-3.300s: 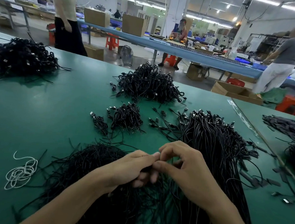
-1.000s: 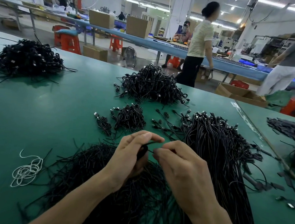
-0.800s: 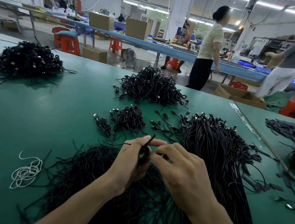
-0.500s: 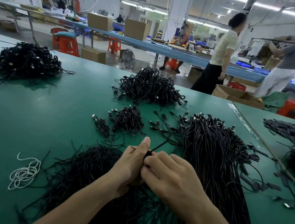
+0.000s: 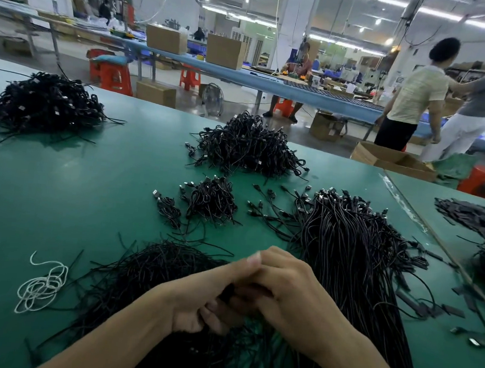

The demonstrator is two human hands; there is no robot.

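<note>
Black cable (image 5: 228, 292), only a dark sliver of it in view, sits between our two hands just above the near edge of the green table (image 5: 74, 199), over the heaps in front of us. Farthest left, a loose white cord (image 5: 43, 284) lies tangled on the mat, and well behind it a big pile of coiled cables (image 5: 43, 102) rests near the table's far edge. Next comes a spread heap of thin black ties (image 5: 153, 267), running under our wrists. Our left hand (image 5: 206, 294) curls its fingers around the cable, thumb raised and touching the other hand. Beyond it lie a small pile of tied bundles (image 5: 211, 200) and, farther back, a larger mound of bundles (image 5: 250, 146). Our right hand (image 5: 293, 301) presses against the left with fingers bent inward; we cannot tell whether they grip anything. To its right a thick sheaf of straight cables (image 5: 346, 244) stretches away from us, connectors at the far end.
</note>
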